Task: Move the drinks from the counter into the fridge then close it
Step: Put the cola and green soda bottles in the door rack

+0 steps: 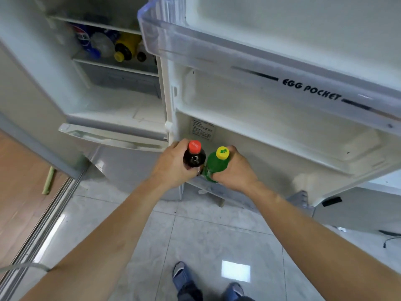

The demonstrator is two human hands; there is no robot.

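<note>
At the foot of an open fridge (121,101), glossy pale floor tiles (217,240) spread from 5 to 7 o'clock, meeting a strip of wood flooring (19,192) at 9 o'clock beyond a metal sliding track (43,216). The fridge door (282,51) swings wide across 1 to 3 o'clock, its clear upper bin lettered "EGG POCKET" (311,91) above a bare white door shelf (271,135). Inside the cabinet at 11 o'clock, several bottles (108,45) lie on a middle shelf, one with a yellow cap, above a closed crisper drawer (121,80).

At centre frame a person reaches with both arms toward the lowest door rack (208,186). The left hand (173,164) is wrapped round a dark cola bottle (194,158) with a red cap; the right hand (236,170) grips a green bottle (217,165) with a yellow cap. The two bottles stand upright, just beside each other, their bases at the rack's rim; whether they rest in it cannot be told. Blue slippers (184,276) show at 6 o'clock.
</note>
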